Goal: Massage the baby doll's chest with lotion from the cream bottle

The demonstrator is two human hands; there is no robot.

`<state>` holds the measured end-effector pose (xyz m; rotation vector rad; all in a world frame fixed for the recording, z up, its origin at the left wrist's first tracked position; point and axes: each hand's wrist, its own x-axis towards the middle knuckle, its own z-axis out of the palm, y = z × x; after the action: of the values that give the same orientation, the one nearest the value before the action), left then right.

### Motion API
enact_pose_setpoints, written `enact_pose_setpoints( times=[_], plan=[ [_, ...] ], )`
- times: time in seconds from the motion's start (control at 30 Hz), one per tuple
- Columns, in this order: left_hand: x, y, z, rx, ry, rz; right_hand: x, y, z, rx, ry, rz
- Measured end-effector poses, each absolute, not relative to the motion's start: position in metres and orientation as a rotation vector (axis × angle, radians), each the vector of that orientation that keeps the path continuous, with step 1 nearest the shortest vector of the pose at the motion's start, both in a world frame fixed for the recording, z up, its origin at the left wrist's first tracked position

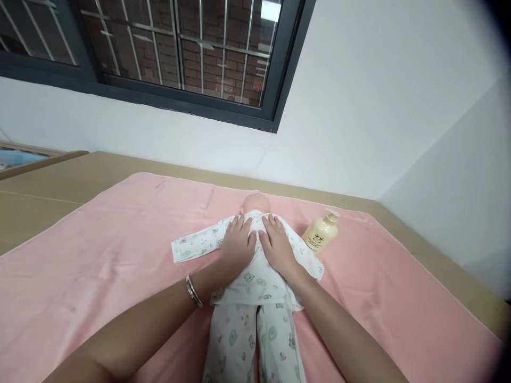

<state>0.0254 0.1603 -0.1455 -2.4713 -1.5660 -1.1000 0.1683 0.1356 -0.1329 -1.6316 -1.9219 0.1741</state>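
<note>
Head view: hands flat on doll; lotion bottle just beside.

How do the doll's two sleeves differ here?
The left-side sleeve lies stretched out flat on the pink towel, fully in view; the right-side sleeve angles down toward the lotion bottle, partly hidden behind the right hand. The left hand rests beside the first. Both share the same white printed fabric.
</note>
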Motion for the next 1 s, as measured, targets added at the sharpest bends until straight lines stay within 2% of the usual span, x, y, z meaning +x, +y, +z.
enact_pose_setpoints(
  times=[0.17, 0.37, 0.57, 0.73, 1.0],
  plan=[
    [0.025, 0.157, -0.141, -2.456, -1.525, -1.046, 0.173, 0.139, -0.134, -1.597, -1.929, 0.171],
    [0.031, 0.137, -0.141, -2.563, -1.245, -1.008, 0.183, 0.149, -0.132, -1.54, -2.053, 0.204],
    [0.026, 0.155, -0.136, -2.623, -1.488, -1.089, 0.158, 0.123, -0.123, -1.751, -2.023, 0.057],
    [0.019, 0.187, -0.128, -2.743, -1.651, -1.006, 0.135, 0.097, -0.122, -1.783, -2.075, -0.098],
    [0.027, 0.158, -0.133, -2.574, -1.446, -0.928, 0.167, 0.135, -0.124, -1.639, -1.971, 0.202]
  ],
)
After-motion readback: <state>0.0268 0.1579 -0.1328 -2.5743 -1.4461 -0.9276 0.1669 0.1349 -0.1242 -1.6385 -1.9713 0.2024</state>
